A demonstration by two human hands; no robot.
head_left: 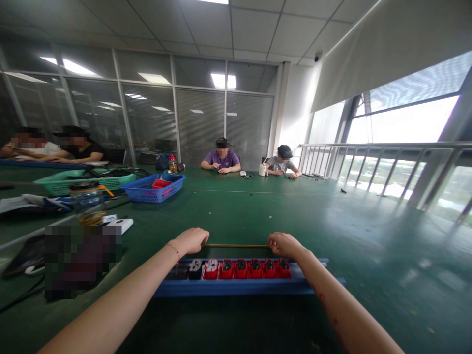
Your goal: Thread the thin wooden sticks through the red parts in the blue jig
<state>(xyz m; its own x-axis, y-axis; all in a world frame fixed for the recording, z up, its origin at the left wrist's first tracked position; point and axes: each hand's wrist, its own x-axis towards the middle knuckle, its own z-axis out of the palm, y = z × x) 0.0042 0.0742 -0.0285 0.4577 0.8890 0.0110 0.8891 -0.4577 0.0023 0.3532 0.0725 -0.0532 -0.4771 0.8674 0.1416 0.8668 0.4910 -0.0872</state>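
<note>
Between my two hands a thin straight yellowish-brown rod [238,246] runs level, just beyond a long blue tray [243,288]. My left hand [192,240] is closed around its left end, and my right hand [287,244] grips the right end. What the rod is exactly, I cannot make out. In the tray stands a row of several red blocks with dark tops [241,269]. The one nearest the left of that row has a lighter top [211,269]. Left of it sits a black block [195,269].
Left of me are a phone [118,226], a glass jar [88,204], a green basket [73,184] of cables and a blue basket [153,191] holding something red. Several people sit around the green table [368,236]. A metal railing [368,162] lines the window side.
</note>
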